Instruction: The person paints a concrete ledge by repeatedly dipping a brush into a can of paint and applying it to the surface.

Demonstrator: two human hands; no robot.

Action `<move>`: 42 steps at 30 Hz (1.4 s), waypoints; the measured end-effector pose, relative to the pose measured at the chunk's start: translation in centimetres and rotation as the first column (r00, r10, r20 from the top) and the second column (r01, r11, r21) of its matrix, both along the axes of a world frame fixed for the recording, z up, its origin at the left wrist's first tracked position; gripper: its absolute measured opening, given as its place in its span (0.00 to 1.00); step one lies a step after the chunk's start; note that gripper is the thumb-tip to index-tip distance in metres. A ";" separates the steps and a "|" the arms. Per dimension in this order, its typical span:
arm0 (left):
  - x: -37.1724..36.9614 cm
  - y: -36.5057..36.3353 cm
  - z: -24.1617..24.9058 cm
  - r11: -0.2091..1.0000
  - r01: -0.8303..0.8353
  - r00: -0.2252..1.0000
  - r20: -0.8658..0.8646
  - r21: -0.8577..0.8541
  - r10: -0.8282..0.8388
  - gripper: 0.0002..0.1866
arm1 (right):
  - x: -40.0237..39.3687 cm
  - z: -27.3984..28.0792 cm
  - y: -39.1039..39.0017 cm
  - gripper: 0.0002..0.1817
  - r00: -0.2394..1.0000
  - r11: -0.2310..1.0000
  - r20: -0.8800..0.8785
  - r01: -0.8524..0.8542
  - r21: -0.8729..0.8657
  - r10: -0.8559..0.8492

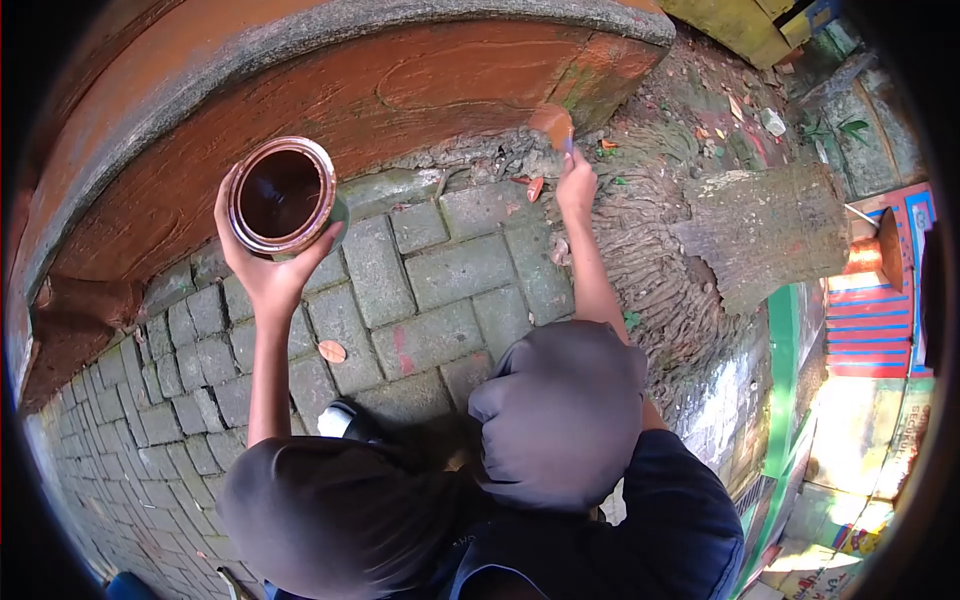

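My left hand (270, 268) is wrapped round an open paint can (283, 196), its rim smeared with brown and dark brown paint inside. Out to the right, my right hand (576, 188) grips the handle of a paintbrush (553, 126). The brush's orange-brown head overlaps the lower edge of the low wall (450, 95), close to its right end. Reddish-brown colour covers the wall's face, with a wavy relief pattern in it.
Block paving (460, 265) runs along the wall's foot. Thick roots spread from a tree trunk (770, 235) right of my arm. Dry leaves (332, 351) lie about. My bent knees (560, 410) fill the lower middle. A green strip (783, 385) stands farther right.
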State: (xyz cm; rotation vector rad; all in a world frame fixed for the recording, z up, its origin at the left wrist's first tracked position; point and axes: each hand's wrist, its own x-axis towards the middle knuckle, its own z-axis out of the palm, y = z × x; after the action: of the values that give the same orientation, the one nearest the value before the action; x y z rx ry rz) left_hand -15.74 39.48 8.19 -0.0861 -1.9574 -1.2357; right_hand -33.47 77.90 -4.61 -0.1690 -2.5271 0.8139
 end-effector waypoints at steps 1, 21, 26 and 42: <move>-0.2 0.3 -0.1 1.000 0.012 1.000 0.002 -0.005 -0.012 0.55 | 0.7 1.3 -1.1 0.10 0.998 0.999 0.056 0.003 -0.036 -0.001; 4.1 -0.6 -1.3 0.997 0.073 0.986 0.151 0.014 -0.074 0.59 | 7.6 -0.6 -25.6 0.14 0.754 0.795 0.254 -0.589 -0.146 0.606; 4.4 -1.7 -1.1 0.998 0.009 0.995 0.101 0.059 -0.015 0.58 | 6.2 0.8 -22.7 0.16 0.676 0.726 0.304 -0.682 -0.089 0.671; 3.8 -1.0 0.0 0.998 -0.014 0.999 0.035 0.060 0.012 0.57 | 0.7 -0.2 -1.1 0.12 0.978 0.997 0.205 -0.032 -0.069 0.046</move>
State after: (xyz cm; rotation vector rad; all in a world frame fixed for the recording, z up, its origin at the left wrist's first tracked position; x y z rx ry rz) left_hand -11.98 38.49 8.19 -0.0210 -1.9457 -1.2949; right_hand -32.73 76.76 -4.79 -0.2376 -2.7060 0.9388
